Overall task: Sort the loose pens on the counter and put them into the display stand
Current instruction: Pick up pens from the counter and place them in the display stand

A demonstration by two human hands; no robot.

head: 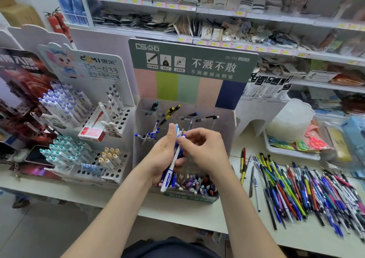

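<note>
My left hand point(165, 157) grips a bundle of blue-and-white pens point(172, 167) upright in front of the display stand point(189, 74). My right hand point(203, 147) pinches the top end of one pen in that bundle. The stand has a green header, pastel back panels and clear compartments point(177, 115) that hold a few pens; its front tray point(195, 184) is full of mixed pens. A wide heap of loose pens point(300, 190) in many colours lies on the white counter point(197, 216) to the right of my hands.
A white perforated pen stand point(83, 123) with blue, teal and yellow capped pens stands to the left. A white tray point(292, 149) with clear lids and scissors sits at the back right. Stocked store shelves point(217, 31) rise behind the counter.
</note>
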